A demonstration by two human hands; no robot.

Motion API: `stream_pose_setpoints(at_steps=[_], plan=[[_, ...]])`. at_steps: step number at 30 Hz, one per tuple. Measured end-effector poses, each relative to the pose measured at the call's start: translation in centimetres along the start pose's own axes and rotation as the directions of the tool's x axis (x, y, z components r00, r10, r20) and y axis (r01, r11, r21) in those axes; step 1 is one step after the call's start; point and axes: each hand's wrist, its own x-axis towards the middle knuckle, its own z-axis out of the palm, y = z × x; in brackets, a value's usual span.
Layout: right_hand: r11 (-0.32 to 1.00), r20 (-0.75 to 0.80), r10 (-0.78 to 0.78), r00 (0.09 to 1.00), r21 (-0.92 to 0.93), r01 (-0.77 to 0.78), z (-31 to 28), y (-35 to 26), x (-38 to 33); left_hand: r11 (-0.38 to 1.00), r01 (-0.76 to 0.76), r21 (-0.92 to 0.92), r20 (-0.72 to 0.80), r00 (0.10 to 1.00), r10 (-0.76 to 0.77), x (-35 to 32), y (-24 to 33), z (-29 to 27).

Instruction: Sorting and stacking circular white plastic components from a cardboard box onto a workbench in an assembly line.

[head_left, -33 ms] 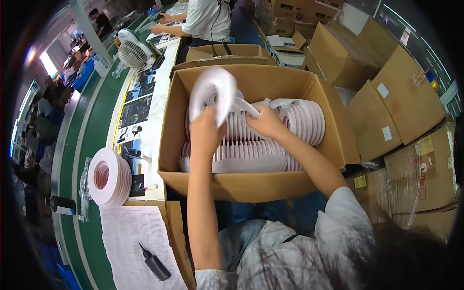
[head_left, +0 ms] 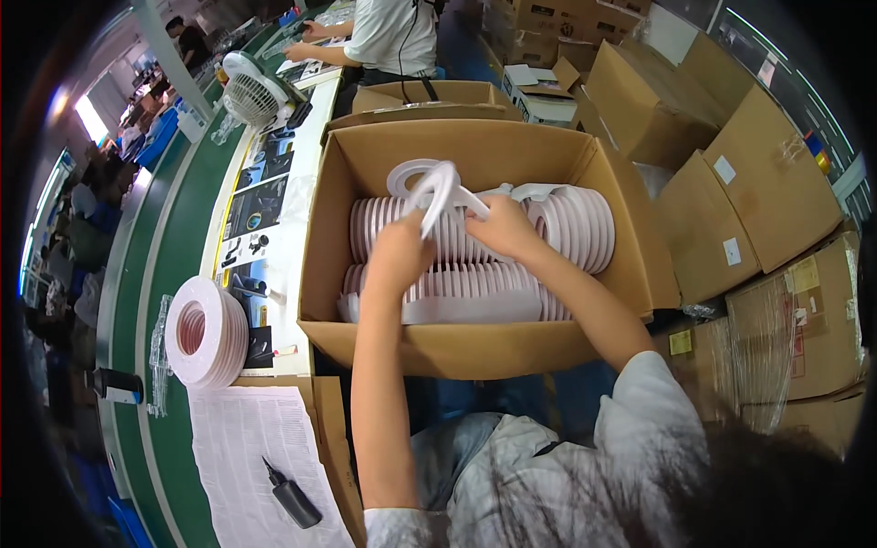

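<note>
In the head view, your left hand (head_left: 399, 251) is closing its fingers around the lower edge of a white ring (head_left: 444, 183), which is tilting above the rows inside a cardboard carton (head_left: 457, 354). Your right hand (head_left: 502, 228) is pinching the end of a narrow white strip (head_left: 470, 203) that is running down from the ring's right side; whether the strip is part of the ring, one cannot tell. Just behind, a second ring (head_left: 396, 179) is lying nearly flat over the rear row (head_left: 367, 224) of rings, which are standing on edge. A front row (head_left: 554, 306) is sitting nearer your body, with a white sheet (head_left: 475, 310) covering part of its near side, while a further group of rings (head_left: 596, 228) is filling the carton's right end. To your left, a stack of rings (head_left: 230, 342) is resting at the bench edge, just beyond a printed paper sheet (head_left: 242, 434) on which a black bottle (head_left: 294, 505) is lying. Farther off, a white fan (head_left: 253, 99) is standing near a green conveyor (head_left: 172, 247), and a co-worker (head_left: 393, 41) is working beyond the carton.
</note>
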Motion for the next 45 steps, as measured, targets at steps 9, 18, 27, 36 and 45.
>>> stream_pose_setpoints(at_steps=[9, 18, 27, 36, 45], plan=[[0.967, 0.131, 0.196, 0.972, -0.187, -0.170, -1.0, 0.3, 0.4, 0.992, 0.013, 0.124, 0.192, 0.981, -0.037, 0.5, 0.7, 0.2], [0.993, 0.104, 0.121, 0.987, -0.012, -0.120, -0.9, 1.6, -0.2, 0.951, 0.261, -0.167, 0.064, 0.965, -0.253, 0.2, -0.1, -0.7], [0.733, -0.040, -0.107, 0.994, 0.672, 0.106, -1.2, -2.2, -1.2, -0.046, 0.379, -0.924, 0.309, 0.670, -0.675, -0.3, -2.1, -1.7], [0.760, -0.237, -0.153, 0.959, 0.593, 0.268, 1.0, 0.4, 1.0, -0.330, 0.388, -0.861, 0.471, 0.853, -0.225, -0.4, -2.6, -1.2], [0.669, -0.078, 0.043, 0.996, 0.742, 0.029, 0.7, 1.0, 0.8, 0.442, 0.503, -0.743, 0.287, 0.835, -0.469, 0.3, -0.1, -1.6]])
